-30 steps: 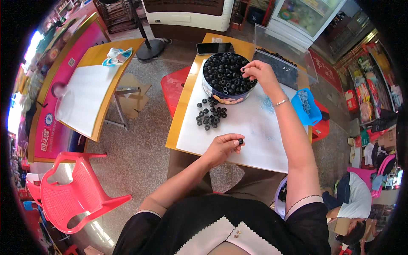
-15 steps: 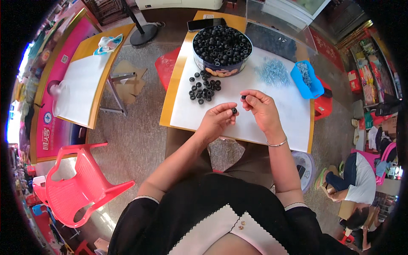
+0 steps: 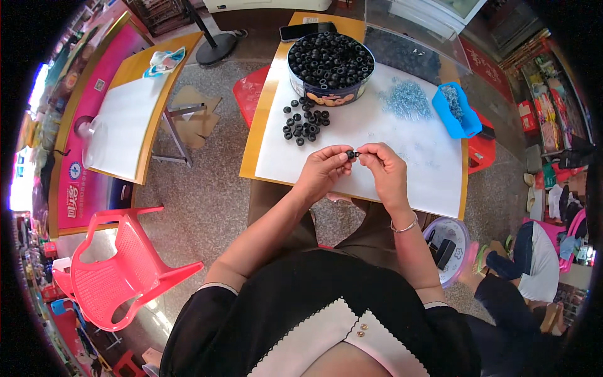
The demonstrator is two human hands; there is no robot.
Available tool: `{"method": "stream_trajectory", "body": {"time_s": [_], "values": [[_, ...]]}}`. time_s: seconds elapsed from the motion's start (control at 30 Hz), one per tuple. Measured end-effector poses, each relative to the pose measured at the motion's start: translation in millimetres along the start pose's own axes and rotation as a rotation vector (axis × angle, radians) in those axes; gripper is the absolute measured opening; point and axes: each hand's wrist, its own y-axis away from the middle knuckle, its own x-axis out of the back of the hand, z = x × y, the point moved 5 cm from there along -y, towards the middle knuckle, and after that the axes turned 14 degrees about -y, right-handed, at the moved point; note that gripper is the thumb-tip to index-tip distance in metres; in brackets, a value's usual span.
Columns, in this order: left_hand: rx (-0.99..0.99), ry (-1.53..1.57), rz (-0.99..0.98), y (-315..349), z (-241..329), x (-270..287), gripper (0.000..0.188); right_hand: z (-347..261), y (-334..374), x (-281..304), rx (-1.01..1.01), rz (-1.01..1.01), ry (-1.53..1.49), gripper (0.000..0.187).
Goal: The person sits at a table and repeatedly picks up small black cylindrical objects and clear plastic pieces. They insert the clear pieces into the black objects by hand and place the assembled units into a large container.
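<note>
- Over the near edge of the wooden table (image 3: pixel 257 135), both hands meet above the white sheet (image 3: pixel 377 147) that covers most of the top.
- Off to the left stands a second table (image 3: pixel 135 75) with its own white sheet, and nearer the person a red plastic chair (image 3: pixel 119 270) on the speckled floor.
- At the far end sits a round tub (image 3: pixel 331 66), brimming with black rings.
- Right of it, a blue tray (image 3: pixel 456 113) holds small metal pieces, and a loose heap of the same metal bits (image 3: pixel 407 100) lies just beside it on the sheet.
- A scatter of loose black rings (image 3: pixel 303 122) lies in front of the tub, well apart from the hands.
- The left hand (image 3: pixel 323 171) pinches closed on one small black ring (image 3: pixel 350 153), thumb and forefinger tight.
- The right hand (image 3: pixel 383 166), bracelet at the wrist, has its fingertips closed on the same ring from the other side; whether it holds anything more I cannot tell.
</note>
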Motion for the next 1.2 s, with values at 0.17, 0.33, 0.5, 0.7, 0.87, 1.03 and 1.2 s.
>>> {"method": "stream_trajectory", "body": {"time_s": [0.17,0.33,0.5,0.7,0.87,1.03,1.2], "values": [[-0.024,-0.007,-0.020,-1.0,-1.7,1.3,0.020,-11.8,1.3,-7.7,0.144,-0.032,0.168,0.011],[-0.035,-0.020,-0.008,-0.3,-1.4,-0.3,0.021,-16.0,4.2,-11.2,0.247,-0.034,0.255,0.011],[-0.049,-0.040,0.037,0.9,-1.3,-1.0,0.022,-16.7,5.0,-11.6,0.290,-0.049,0.328,0.011],[-0.040,-0.057,0.028,0.4,-2.1,-0.4,0.019,-9.4,2.4,-7.9,0.196,-0.107,0.236,0.012],[-0.049,-0.062,-0.026,0.1,2.4,-4.5,0.041,14.8,-4.0,4.0,-0.106,-0.191,-0.047,0.021],[-0.007,-0.049,-0.086,-0.5,3.3,-2.7,0.065,4.3,-4.7,-3.6,0.009,-0.407,0.057,0.026],[0.001,-0.075,-0.133,-2.1,-1.5,0.3,0.073,4.6,-4.1,-4.0,0.049,-0.440,0.039,0.027]]}}
